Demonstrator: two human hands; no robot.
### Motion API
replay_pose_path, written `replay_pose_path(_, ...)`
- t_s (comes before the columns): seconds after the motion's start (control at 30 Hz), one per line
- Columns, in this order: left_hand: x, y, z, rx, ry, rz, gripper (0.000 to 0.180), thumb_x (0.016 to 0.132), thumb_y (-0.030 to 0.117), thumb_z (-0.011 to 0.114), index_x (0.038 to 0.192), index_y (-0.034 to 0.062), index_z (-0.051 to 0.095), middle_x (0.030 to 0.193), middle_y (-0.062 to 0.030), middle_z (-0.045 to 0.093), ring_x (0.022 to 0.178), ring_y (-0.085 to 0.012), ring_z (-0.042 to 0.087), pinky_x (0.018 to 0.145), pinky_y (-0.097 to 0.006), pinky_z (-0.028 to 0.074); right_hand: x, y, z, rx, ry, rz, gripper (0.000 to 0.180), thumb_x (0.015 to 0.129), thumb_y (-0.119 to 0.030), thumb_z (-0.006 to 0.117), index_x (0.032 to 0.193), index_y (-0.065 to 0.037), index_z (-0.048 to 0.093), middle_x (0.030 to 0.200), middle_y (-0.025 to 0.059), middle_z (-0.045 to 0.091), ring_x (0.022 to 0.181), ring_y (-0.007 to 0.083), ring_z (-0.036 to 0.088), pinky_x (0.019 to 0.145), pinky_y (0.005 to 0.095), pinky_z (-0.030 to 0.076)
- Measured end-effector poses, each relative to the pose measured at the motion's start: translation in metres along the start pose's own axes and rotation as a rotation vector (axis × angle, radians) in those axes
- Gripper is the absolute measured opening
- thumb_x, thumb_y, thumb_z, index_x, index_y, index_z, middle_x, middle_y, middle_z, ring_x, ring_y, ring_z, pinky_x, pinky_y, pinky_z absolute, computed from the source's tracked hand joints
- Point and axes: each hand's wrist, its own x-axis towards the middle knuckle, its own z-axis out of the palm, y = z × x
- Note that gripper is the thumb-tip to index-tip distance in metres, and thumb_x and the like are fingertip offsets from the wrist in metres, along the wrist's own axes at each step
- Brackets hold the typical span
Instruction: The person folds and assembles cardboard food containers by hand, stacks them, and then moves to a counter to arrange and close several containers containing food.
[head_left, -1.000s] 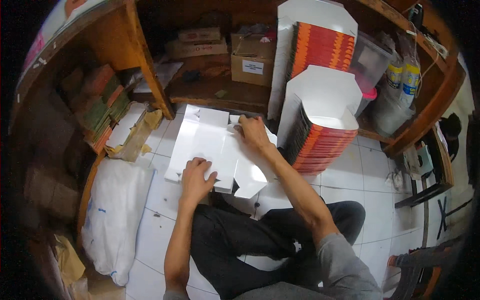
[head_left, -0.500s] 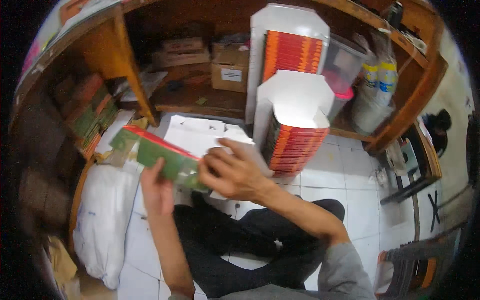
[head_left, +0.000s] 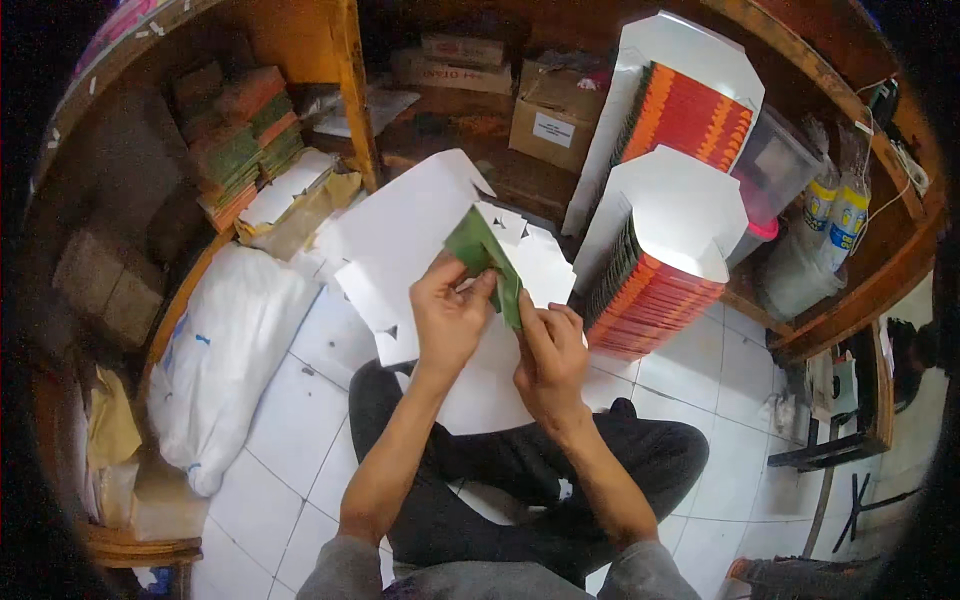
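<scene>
Carton [head_left: 400, 215], white with a green flap [head_left: 478, 248], is mid-frame, white blanks [head_left: 545, 262] behind it. Red boxes [head_left: 655, 300] stand at centre right, near the right hand [head_left: 553, 365]; a white bag [head_left: 225, 355] lies at left. Forearms [head_left: 395, 455] rise from the lower edge; the left hand [head_left: 448, 315] pinches the flap, the right grips its lower end.

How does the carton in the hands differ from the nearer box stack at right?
The held carton is spread out and only partly folded; the nearer box stack is formed boxes nested together. The carton's coloured part shows green; the stack's front is red and orange. The left hand and right hand grip the carton; neither touches the stack. Both show white surfaces.
</scene>
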Motion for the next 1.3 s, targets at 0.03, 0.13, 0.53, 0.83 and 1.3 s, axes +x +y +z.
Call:
replay_pose_path(0.03, -0.002, -0.007, 0.004, -0.008, -0.018, -0.017, 0.014, 0.089, -0.009, 0.064, 0.102, -0.0117, 0.065, 0.110, -0.0121, 0.064, 0.087, -0.0170, 0.065, 0.074, -0.026, 0.055, -0.002, 0.002, 0.001, 0.006, -0.009, 0.054, 0.060, 0.069, 0.009, 0.063, 0.128, 0.000, 0.061, 0.091, 0.0153, 0.061, 0.085, 0.0351, 0.060, 0.078, 0.0465, 0.049)
replay_pose_path(0.13, -0.010, -0.044, 0.008, 0.274, -0.024, 0.061, 0.017, 0.088, -0.006, 0.065, 0.105, -0.0106, 0.065, 0.109, -0.0144, 0.064, 0.086, -0.0198, 0.067, 0.071, -0.027, 0.057, 0.003, 0.009, 0.014, 0.058, -0.074, 0.240, 0.054, 0.073, 0.006, 0.061, 0.127, 0.001, 0.061, 0.086, 0.0187, 0.062, 0.079, 0.0384, 0.061, 0.073, 0.0475, 0.049)
replay_pose_path(0.53, -0.025, -0.100, -0.018, 0.388, -0.210, -0.143, 0.053, 0.076, -0.009, 0.073, 0.127, 0.0030, 0.066, 0.104, -0.0126, 0.068, 0.094, -0.0218, 0.068, 0.081, -0.030, 0.056, 0.089, 0.053, 0.018, -0.105, 0.013, 0.077, 0.020, 0.083, -0.004, 0.070, 0.103, 0.000, 0.071, 0.086, 0.0213, 0.067, 0.076, 0.0401, 0.066, 0.068, 0.0440, 0.052)
replay_pose_path(0.83, -0.025, -0.113, -0.028, 0.308, -0.219, -0.147, 0.051, 0.072, -0.010, 0.074, 0.121, 0.0007, 0.068, 0.094, -0.0138, 0.068, 0.084, -0.0232, 0.070, 0.074, -0.031, 0.060, 0.050, 0.045, 0.029, 0.238, -0.207, 0.317, 0.012, 0.081, 0.000, 0.064, 0.092, -0.001, 0.065, 0.076, 0.0192, 0.068, 0.070, 0.0343, 0.071, 0.064, 0.0392, 0.055)
replay_pose_path(1.3, -0.052, -0.178, -0.052, 0.880, -0.265, 0.524, 0.050, 0.091, 0.017, 0.071, 0.134, 0.0003, 0.052, 0.124, -0.0130, 0.060, 0.120, -0.0255, 0.056, 0.103, -0.043, 0.043, 0.075, -0.018, 0.138, -0.079, -0.477, -0.258, 0.044, 0.080, -0.011, 0.066, 0.124, -0.010, 0.067, 0.142, 0.0180, 0.053, 0.133, 0.0390, 0.047, 0.111, 0.0513, 0.036)
